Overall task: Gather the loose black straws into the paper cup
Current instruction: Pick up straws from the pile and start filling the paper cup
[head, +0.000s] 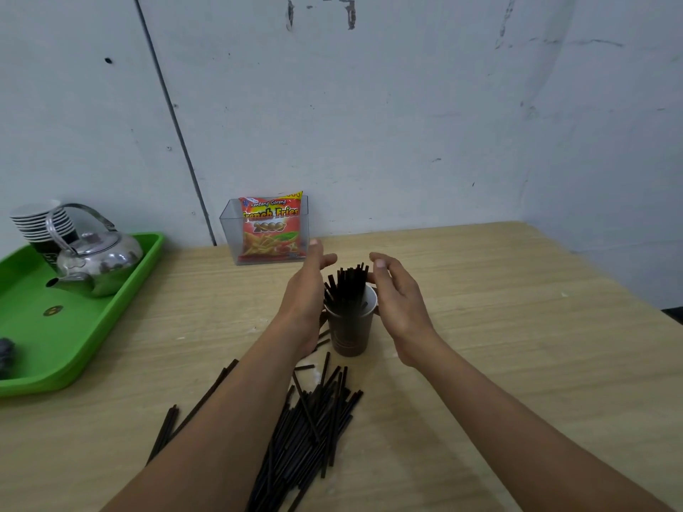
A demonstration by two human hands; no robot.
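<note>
Flanking the paper cup (350, 327), the left hand (308, 290) and the right hand (397, 301) were both open, with fingers loosely spread and nothing held. Between the two palms stood a bunch of black straws (345, 286), upright in the cup and leaning a little toward the left hand. I judge the step to be settling this bunch after it was dropped in. Nearer to the person than both hands, under the forearms, a big pile of loose straws (314, 430) lay on the wooden table (517, 345). The next move probably calls for reaching back to that pile and pinching a new handful without knocking over the cup.
</note>
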